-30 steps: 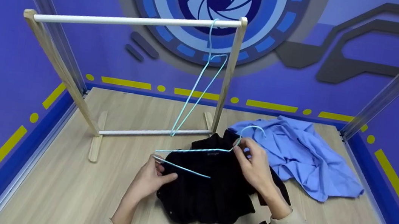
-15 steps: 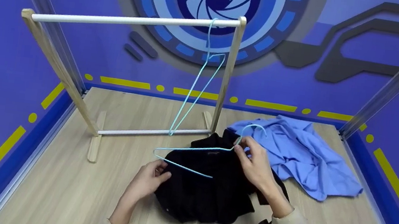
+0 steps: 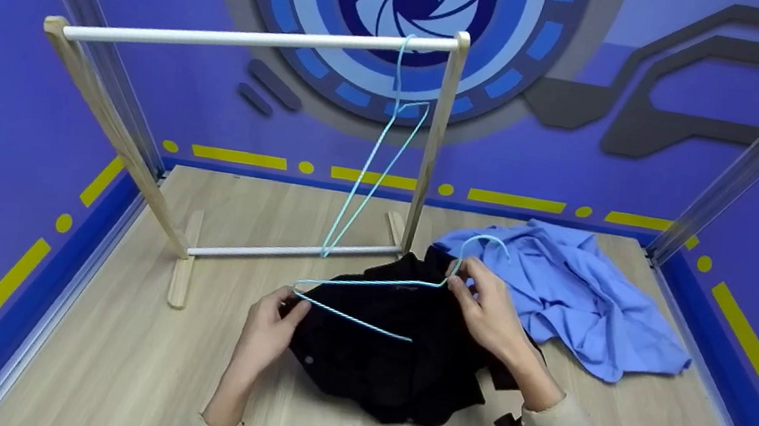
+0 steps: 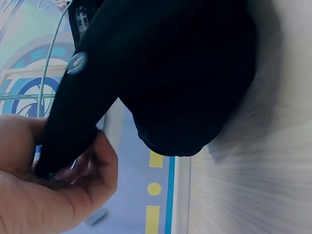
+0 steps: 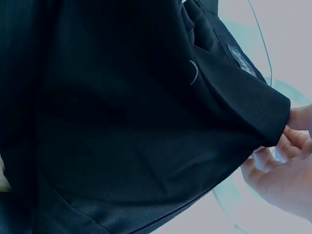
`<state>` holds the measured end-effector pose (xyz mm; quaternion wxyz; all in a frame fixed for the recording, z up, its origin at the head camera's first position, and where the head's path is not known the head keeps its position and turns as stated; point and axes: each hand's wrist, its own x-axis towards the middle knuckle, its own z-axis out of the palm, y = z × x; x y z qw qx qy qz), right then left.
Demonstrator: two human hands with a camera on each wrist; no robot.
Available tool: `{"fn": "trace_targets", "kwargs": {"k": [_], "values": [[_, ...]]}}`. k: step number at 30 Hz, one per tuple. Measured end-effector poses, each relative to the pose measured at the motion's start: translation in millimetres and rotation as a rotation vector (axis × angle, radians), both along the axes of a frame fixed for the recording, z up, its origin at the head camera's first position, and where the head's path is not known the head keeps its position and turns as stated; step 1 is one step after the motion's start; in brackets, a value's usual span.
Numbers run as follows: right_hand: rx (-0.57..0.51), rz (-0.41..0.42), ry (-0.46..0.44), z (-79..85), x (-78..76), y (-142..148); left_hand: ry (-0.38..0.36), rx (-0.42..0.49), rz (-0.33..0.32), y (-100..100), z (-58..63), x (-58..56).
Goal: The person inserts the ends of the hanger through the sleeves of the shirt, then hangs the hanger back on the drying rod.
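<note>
Midway, by the look of it, in bringing the hanger [image 3: 371, 282] and the black garment [image 3: 389, 373] together! Both are low over the counter [image 3: 94, 352], in front of the rack [image 3: 263, 39]. One arm of the hanger lies across the garment in full view; its lower wire runs in over the black cloth and vanishes, so the far end looks tucked inside, though that part is hidden. The near end sits right at the garment's edge, so I'd call one side done and the other unfinished.

Now the hands! The left hand [image 3: 266, 326] is closed in a pinch, thumb against fingers, with the garment's edge caught between them, a button [image 4: 77, 63] just above and the hanger's tip right there beside it. The right hand [image 3: 489, 313] is nipped shut too, at the base of the hook [image 3: 485, 237]; from its wrist view a corner of the garment is in those fingers as well, close to the label [image 5: 241, 61].

What's left? The garment isn't on the rack, where only a bare hanger [image 3: 364, 175] dangles, and the blue cloth [image 3: 579, 295] lies crumpled on the right, on no hanger at all.
</note>
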<state>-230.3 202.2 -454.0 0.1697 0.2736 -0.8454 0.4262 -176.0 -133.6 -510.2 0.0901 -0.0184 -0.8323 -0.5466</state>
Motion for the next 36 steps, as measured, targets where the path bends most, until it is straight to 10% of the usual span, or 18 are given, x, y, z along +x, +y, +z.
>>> {"fn": "trace_targets", "kwargs": {"k": [22,36], "values": [[0.035,0.109,0.013,0.7,-3.2,1.4,0.096,0.048,0.194,-8.0,19.7,-6.7],[0.029,0.132,0.1,-5.4,-6.0,-0.5,0.327,0.021,0.207,-0.1,39.9,6.2]]}}
